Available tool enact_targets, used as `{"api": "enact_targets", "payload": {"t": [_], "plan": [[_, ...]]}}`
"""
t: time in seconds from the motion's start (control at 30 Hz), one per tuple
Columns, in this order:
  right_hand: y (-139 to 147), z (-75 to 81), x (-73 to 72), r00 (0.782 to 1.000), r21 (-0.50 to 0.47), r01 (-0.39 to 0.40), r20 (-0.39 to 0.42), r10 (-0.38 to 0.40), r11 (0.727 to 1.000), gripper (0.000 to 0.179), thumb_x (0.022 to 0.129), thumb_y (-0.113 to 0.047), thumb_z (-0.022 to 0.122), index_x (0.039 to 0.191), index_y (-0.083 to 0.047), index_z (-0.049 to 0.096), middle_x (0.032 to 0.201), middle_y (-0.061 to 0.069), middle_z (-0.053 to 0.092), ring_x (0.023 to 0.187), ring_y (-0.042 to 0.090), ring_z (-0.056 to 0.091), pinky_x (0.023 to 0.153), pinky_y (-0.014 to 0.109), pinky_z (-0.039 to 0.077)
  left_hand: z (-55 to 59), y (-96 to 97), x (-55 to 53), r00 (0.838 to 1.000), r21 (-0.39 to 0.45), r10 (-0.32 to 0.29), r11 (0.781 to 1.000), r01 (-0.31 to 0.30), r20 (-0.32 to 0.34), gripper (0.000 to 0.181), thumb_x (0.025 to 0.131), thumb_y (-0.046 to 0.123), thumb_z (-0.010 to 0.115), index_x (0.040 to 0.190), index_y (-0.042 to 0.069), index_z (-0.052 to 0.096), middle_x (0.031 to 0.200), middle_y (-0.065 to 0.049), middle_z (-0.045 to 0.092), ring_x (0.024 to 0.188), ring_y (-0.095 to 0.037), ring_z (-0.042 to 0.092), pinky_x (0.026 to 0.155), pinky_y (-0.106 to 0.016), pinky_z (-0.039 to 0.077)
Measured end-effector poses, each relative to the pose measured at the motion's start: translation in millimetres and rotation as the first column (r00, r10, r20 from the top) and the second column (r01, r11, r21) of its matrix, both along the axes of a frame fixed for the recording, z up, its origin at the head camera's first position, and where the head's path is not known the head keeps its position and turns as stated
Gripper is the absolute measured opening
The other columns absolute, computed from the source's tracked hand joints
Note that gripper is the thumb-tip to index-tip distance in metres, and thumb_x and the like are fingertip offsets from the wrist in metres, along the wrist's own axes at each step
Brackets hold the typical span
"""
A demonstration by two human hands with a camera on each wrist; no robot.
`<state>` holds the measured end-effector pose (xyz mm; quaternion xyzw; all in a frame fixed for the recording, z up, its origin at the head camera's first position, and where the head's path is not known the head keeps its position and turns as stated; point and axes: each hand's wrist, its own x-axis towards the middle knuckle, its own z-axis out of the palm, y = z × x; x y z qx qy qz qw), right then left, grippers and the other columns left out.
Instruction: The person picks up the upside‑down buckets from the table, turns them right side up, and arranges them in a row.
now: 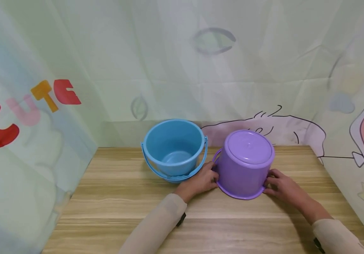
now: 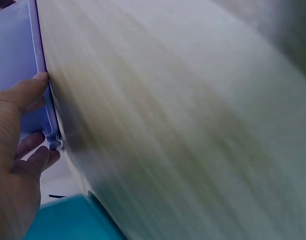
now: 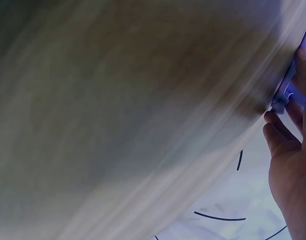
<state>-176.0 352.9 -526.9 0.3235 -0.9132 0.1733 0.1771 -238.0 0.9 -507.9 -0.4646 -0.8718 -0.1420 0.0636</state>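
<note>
A purple bucket (image 1: 244, 176) stands upside down on the wooden table, its base facing up and its rim at the tabletop. My left hand (image 1: 203, 177) grips the rim on the bucket's left side; in the left wrist view its thumb lies along the purple rim (image 2: 39, 55), with fingers by the handle joint. On the opposite side my right hand (image 1: 285, 187) holds the rim, fingers near the other handle joint (image 3: 279, 106). Part of the purple handle shows behind the left hand. Just left of it, a blue bucket (image 1: 175, 141) sits upright, handle hanging down in front.
The wooden table (image 1: 112, 211) reaches back to a printed cloth backdrop (image 1: 169, 63) with cartoon drawings and coloured letters. Cloth also hangs along the left and right sides. My left forearm passes in front of the blue bucket.
</note>
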Motion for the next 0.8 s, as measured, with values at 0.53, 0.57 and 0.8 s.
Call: {"api": "enact_targets", "payload": {"t": [0.53,0.57,0.8], "plan": [[-4.3,-4.3,1.9,1.000,-0.063,-0.001,0.000,0.001,0.998,0.032,0.065,0.000,0.093,0.079,-0.020,0.072,0.111,0.012,0.062,0.096,0.031,0.068,0.079,0.047,0.063,-5.4,-1.7,0.3,0.994,0.095,0.005,0.995,-0.015,0.107,0.004,0.084,0.014,0.084,0.086,0.014,0.081,0.130,-0.022,0.058,0.132,-0.034,0.052,0.114,-0.041,0.042],[-4.3,-4.3,1.7,1.000,-0.059,-0.004,-0.007,0.004,0.998,0.032,0.065,0.000,0.093,0.079,-0.020,0.072,0.111,0.013,0.062,0.096,0.031,0.068,0.078,0.046,0.063,-5.8,-1.9,0.2,0.995,0.100,0.003,0.995,-0.013,0.100,0.004,0.084,0.014,0.085,0.085,0.014,0.081,0.130,-0.022,0.058,0.131,-0.034,0.052,0.114,-0.041,0.043],[-3.8,-1.2,3.7,1.000,-0.056,-0.014,0.006,0.014,0.998,0.032,0.065,0.001,0.092,0.080,-0.019,0.072,0.112,0.015,0.062,0.096,0.033,0.069,0.077,0.048,0.063,-5.5,-1.6,-0.1,0.996,0.113,-0.005,0.994,-0.005,0.092,0.005,0.078,0.013,0.083,0.080,0.015,0.079,0.129,-0.026,0.057,0.132,-0.036,0.052,0.113,-0.042,0.044]]}}
